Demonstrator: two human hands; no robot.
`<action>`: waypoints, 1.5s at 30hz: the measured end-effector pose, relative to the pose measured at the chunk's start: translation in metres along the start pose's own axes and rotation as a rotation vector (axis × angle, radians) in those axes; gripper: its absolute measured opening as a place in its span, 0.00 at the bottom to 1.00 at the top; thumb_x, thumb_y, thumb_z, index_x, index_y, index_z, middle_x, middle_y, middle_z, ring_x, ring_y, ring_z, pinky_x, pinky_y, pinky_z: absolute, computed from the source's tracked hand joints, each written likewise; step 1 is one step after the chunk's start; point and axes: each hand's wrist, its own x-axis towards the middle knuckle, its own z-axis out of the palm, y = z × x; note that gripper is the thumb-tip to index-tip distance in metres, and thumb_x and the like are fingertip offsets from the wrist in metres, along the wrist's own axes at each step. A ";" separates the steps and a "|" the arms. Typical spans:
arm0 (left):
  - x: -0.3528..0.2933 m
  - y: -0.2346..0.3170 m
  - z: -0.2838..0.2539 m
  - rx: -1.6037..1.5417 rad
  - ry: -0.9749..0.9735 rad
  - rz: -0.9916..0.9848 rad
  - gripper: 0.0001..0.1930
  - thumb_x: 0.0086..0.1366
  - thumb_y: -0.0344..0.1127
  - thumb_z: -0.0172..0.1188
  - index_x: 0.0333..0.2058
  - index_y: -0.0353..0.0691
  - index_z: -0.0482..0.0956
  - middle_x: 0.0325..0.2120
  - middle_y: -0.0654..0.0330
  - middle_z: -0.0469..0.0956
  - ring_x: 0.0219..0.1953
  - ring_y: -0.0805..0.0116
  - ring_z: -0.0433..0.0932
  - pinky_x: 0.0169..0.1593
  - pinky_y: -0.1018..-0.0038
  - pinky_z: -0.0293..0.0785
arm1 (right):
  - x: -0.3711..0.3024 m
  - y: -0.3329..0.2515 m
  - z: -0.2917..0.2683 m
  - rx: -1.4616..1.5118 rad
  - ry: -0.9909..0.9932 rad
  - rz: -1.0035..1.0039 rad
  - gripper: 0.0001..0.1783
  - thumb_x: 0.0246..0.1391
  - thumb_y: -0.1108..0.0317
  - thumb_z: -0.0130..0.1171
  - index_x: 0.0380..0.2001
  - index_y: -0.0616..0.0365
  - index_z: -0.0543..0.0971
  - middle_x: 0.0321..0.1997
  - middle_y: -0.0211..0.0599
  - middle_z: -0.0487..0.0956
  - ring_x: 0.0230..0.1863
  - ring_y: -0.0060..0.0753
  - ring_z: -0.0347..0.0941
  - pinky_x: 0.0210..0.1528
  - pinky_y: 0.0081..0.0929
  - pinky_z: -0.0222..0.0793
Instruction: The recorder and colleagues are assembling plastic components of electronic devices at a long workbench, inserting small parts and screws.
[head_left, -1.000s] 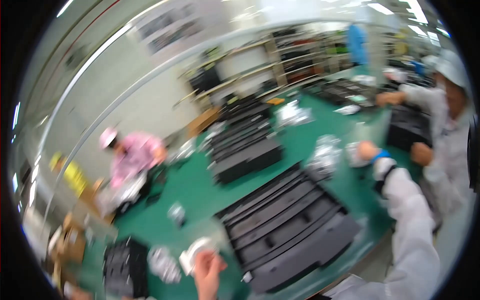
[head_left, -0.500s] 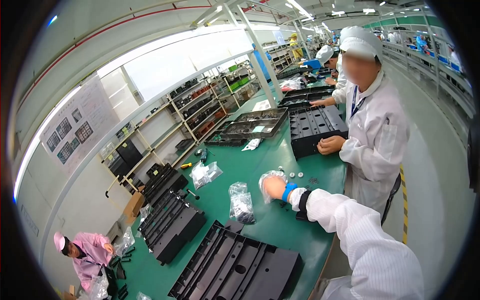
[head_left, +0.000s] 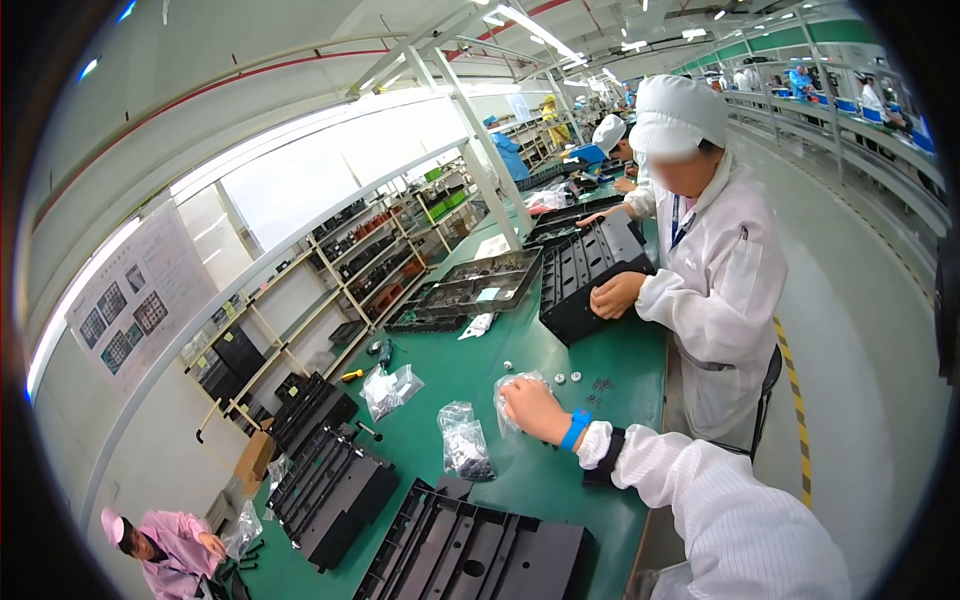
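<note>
My right hand reaches across the green table from the lower right, a blue band on its wrist. Its fingers are bent onto a clear plastic bag and grip it; the fingertips are partly hidden. Small white round parts lie just beyond the bag, with dark small pieces to their right. Left of the hand rests another clear bag of dark small parts. A large black ribbed panel lies nearest to me. My left hand is out of view.
Across the table a co-worker in white holds a tilted black panel. More black panels line the left side, near a clear bag and a power drill. Parts trays stand farther back.
The whole view has shifted, with the scene now farther left. My right hand stays at the plastic bag, its fingers drawn up more. The co-worker's panel has been tilted up.
</note>
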 end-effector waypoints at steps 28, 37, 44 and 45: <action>-0.018 0.026 0.029 -0.184 -0.010 -0.064 0.13 0.69 0.38 0.50 0.49 0.42 0.69 0.25 0.72 0.66 0.23 0.84 0.60 0.27 0.87 0.57 | 0.016 -0.203 -0.113 1.464 -1.220 0.190 0.15 0.62 0.62 0.50 0.46 0.61 0.73 0.36 0.26 0.75 0.33 0.14 0.72 0.37 0.16 0.71; -0.007 0.006 0.014 -0.227 -0.035 -0.034 0.16 0.66 0.27 0.51 0.52 0.35 0.65 0.36 0.62 0.70 0.31 0.77 0.72 0.36 0.80 0.71 | 0.000 -0.285 -0.089 1.128 -1.195 -0.347 0.11 0.53 0.71 0.56 0.39 0.64 0.71 0.34 0.43 0.73 0.33 0.40 0.74 0.35 0.31 0.70; -0.012 -0.002 0.007 -0.154 -0.049 -0.032 0.20 0.66 0.26 0.50 0.57 0.35 0.64 0.45 0.59 0.70 0.38 0.75 0.74 0.39 0.79 0.73 | -0.045 -0.331 -0.035 0.990 -1.119 -0.824 0.11 0.51 0.71 0.58 0.38 0.65 0.73 0.40 0.46 0.72 0.39 0.50 0.73 0.40 0.37 0.71; -0.012 -0.003 0.007 -0.156 -0.042 -0.034 0.20 0.66 0.26 0.50 0.57 0.35 0.64 0.45 0.59 0.70 0.38 0.75 0.74 0.39 0.79 0.73 | -0.049 -0.335 -0.031 0.932 -1.165 -0.823 0.11 0.52 0.71 0.58 0.38 0.65 0.74 0.41 0.44 0.72 0.40 0.48 0.73 0.40 0.36 0.71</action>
